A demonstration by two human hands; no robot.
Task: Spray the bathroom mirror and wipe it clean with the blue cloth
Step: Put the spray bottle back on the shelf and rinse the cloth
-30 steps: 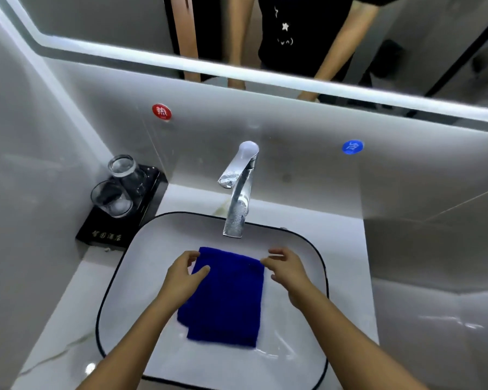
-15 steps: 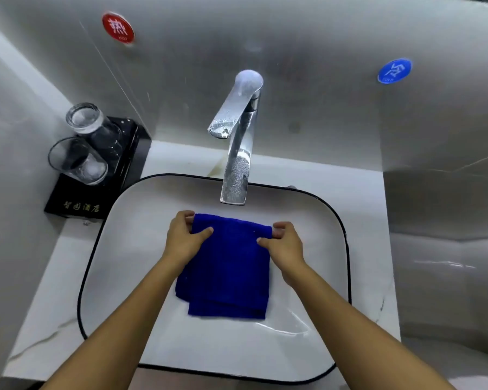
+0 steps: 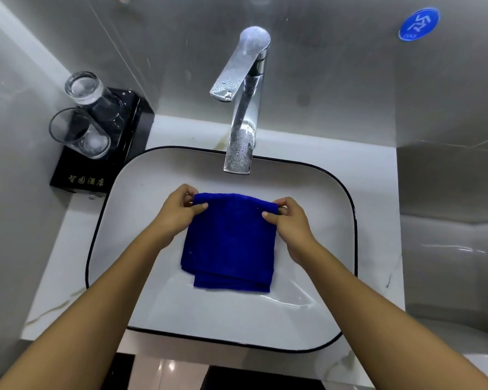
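Sink (image 3: pixel 164 305) on pale desk (image 3: pixel 76 237): cloth (image 3: pixel 231 237) folded in basin, far corners pinched by left hand (image 3: pixel 178 211) and right hand (image 3: pixel 289 220). Risks: lifting one-sided unfolds it; tap (image 3: pixel 241 130) just beyond could snag or wet it.

Fuzzy matt blue cloth (image 3: pixel 228 240), glossy white ceramic basin (image 3: pixel 141 192), droplet-speckled polished chrome tap (image 3: pixel 241 130), clear glasses (image 3: pixel 79 133).

White marble-look tabletop (image 3: pixel 378 209), white black-rimmed basin (image 3: pixel 347 192) set on it at centre, chrome tap (image 3: pixel 243 136) rising at the far edge, black tray (image 3: pixel 96 167) far left, perhaps lacquered, carrying two glasses (image 3: pixel 79 133)
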